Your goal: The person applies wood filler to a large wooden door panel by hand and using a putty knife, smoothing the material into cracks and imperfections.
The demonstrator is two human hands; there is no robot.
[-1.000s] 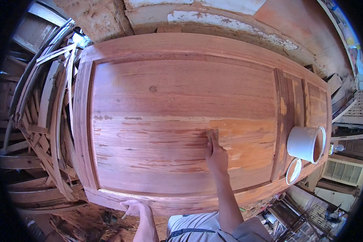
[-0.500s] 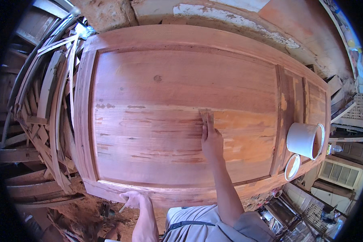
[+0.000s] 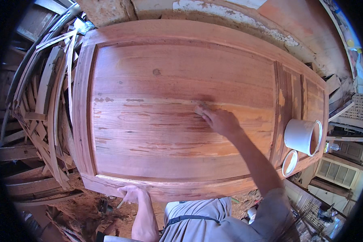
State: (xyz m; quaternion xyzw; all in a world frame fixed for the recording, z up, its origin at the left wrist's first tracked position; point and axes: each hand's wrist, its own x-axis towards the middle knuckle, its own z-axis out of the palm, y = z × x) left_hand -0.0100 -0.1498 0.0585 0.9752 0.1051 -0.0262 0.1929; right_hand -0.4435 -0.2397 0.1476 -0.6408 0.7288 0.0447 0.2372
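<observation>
Door panel (image 3: 181,121) of reddish wood lies flat and fills the middle of the view, its long side running from nine o'clock to three o'clock, so its whole face is open to a reach from above. Lying level like this likely keeps the pale filler from running. The right hand (image 3: 220,120) sits just right of centre with the arm stretched up from five o'clock, elbow nearly straight; the fingers are together and closed on a small pale block or scraper (image 3: 199,109), whose edge presses on the wood at the end of a light smear along a seam between boards. The left hand (image 3: 132,194) is at six o'clock, fingers curled over the near edge of the door, seemingly bracing the body for the long reach; whether it grips or merely rests there I cannot tell. At three o'clock a white bucket (image 3: 300,136) stands on the door's narrow end panel, with its white lid (image 3: 289,162) lying beside it toward four o'clock, both near the working arm, probably for easy dipping. At nine o'clock a heap of bent wooden strips (image 3: 40,121) lies beside the door, well apart from both hands.
</observation>
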